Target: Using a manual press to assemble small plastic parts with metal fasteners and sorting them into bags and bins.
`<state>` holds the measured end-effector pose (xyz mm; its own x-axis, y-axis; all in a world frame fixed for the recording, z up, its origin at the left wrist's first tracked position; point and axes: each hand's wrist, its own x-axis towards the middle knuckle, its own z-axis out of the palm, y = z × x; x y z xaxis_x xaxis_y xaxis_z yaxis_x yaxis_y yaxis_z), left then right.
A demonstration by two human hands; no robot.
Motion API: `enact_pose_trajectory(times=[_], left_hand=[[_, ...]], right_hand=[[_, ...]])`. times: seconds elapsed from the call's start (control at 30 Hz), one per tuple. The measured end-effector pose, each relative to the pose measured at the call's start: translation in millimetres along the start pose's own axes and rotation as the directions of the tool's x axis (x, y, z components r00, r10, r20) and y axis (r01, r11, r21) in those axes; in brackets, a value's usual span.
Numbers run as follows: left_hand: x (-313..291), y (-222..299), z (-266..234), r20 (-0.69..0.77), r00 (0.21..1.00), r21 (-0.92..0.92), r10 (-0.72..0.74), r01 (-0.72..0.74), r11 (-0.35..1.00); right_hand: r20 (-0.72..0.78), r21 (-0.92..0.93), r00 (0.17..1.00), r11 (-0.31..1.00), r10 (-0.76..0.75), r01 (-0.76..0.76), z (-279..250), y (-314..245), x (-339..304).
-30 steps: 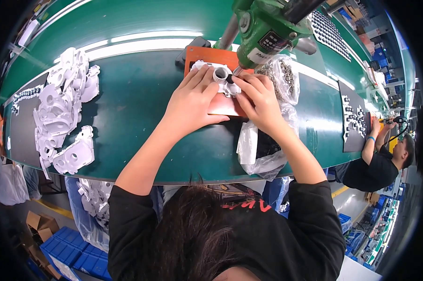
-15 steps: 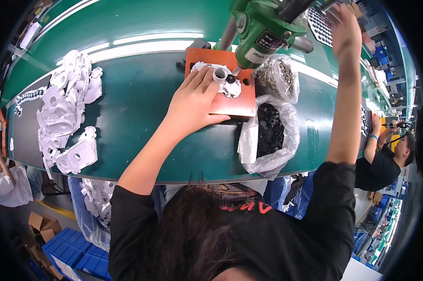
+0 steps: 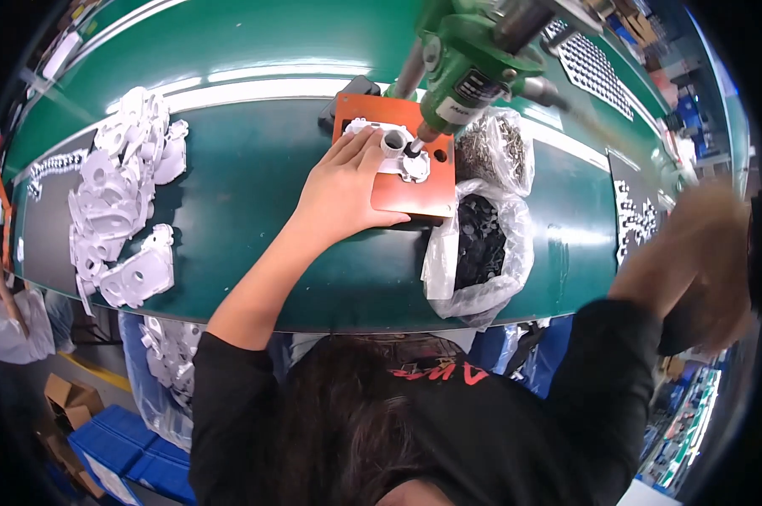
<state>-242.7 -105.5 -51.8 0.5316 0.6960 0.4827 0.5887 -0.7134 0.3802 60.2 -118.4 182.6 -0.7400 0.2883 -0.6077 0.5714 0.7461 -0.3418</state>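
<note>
Left hand [image 3: 343, 190] lies flat, fingers spread, pinning the white part [image 3: 398, 152] on the orange plate [image 3: 406, 190]. Right hand [image 3: 693, 261] is raised at the side, blurred; can't tell its grip.

Green, orange and white at the bench

An orange fixture plate [image 3: 408, 187] bears a white plastic part [image 3: 398, 152]; the press [image 3: 469, 63] and table [image 3: 254, 194] are green.

The right hand [image 3: 693, 261] is a motion-blurred smear near the right rim; its fingers, and whether it grips anything, cannot be told. The green press tool [image 3: 473, 59] is cut off by the top edge, and its tip hides part of the white plastic part [image 3: 398, 152]. The left hand [image 3: 347, 190] covers the near-left corner of the orange fixture plate [image 3: 414, 190]. The dark pieces in the clear bag [image 3: 480, 244] are too small to identify.
</note>
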Motion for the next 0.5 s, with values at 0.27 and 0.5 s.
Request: enact_pose_trajectory(times=[0.27, 0.5], left_hand=[[2, -3, -4, 0.036, 0.998, -0.083, -0.060, 0.062, 0.995], [33, -12, 10, 0.099, 0.995, 0.104, 0.008, -0.018, 0.994]], right_hand=[[-0.371, -0.729, 0.300, -0.075, 0.879, -0.681, 59, -83, 50], [-0.756, 0.148, -0.226, 0.497, 0.614, 0.855, -61, 20, 74]])
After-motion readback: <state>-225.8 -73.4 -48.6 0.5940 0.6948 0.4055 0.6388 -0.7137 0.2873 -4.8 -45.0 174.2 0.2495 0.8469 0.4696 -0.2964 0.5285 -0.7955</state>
